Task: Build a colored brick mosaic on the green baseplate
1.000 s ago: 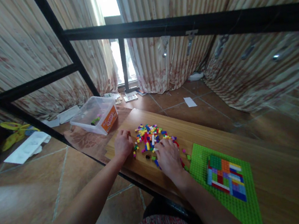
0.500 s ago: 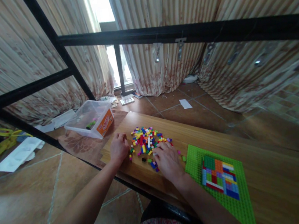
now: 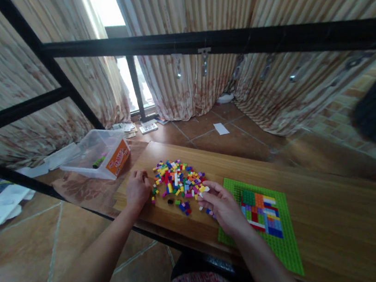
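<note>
A loose pile of small coloured toy bricks (image 3: 175, 177) lies on the wooden table. At its left edge rests my left hand (image 3: 137, 187), fingers curled in; whatever they may hold is hidden. My right hand (image 3: 223, 203) is closed in a pinch at the pile's right side, with a small white toy brick (image 3: 202, 194) at the fingertips. Just right of that hand, partly covered by it and the forearm, lies a green studded baseplate (image 3: 287, 250). A flat block of multicoloured bricks (image 3: 260, 212) is built on it.
A clear plastic box (image 3: 86, 162) with an orange label and a few pieces inside stands beyond the table's left end. The wooden table (image 3: 331, 214) stretches right. A black metal frame (image 3: 160, 42) crosses before the curtains (image 3: 194, 84). Papers lie on the tiled floor.
My right hand has drawn back from the pile toward the baseplate and turned, a white brick now showing at its fingertips. The left hand stays by the pile. The view has swung right.
</note>
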{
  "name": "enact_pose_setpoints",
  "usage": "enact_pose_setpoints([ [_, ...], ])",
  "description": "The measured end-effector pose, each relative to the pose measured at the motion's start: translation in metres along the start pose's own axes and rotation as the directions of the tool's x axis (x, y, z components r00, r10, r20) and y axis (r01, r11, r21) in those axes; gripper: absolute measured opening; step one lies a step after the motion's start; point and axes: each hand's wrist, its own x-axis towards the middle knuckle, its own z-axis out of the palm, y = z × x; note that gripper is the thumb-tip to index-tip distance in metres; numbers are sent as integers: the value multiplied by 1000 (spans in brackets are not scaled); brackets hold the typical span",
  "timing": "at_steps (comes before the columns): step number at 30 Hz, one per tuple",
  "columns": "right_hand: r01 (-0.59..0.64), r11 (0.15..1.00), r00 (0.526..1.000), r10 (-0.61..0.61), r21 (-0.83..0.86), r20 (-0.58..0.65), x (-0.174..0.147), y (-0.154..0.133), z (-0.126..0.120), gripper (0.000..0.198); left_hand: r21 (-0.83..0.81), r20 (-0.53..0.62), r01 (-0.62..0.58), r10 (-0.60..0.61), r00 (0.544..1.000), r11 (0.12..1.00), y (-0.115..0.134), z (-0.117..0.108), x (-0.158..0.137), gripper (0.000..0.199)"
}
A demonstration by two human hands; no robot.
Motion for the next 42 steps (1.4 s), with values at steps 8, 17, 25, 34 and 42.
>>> enact_pose_setpoints([
  [8, -22, 997, 998, 27, -79, 64, -8, -3, -8, 35, 7, -12, 4, -4, 1000, 1000, -1, 1, 1, 28],
  [17, 34, 983, 998, -24, -178, 58, -13, -8, -7, 37, 22, -10, 9, -8, 1000, 1000, 0, 1, 1, 28],
  [25, 52, 965, 994, -74, -259, -77, -2, 3, -9, 37, 8, 1, 3, -3, 1000, 1000, 0, -1, 1, 26],
  [34, 1, 855, 996, -47, -519, -76, 18, 4, -12, 37, -9, 4, 8, -8, 1000, 1000, 1, -1, 0, 26],
  [42, 22, 813, 999, -33, -583, -9, 27, 2, -16, 36, -4, 4, 11, -11, 1000, 1000, 0, -1, 0, 26],
])
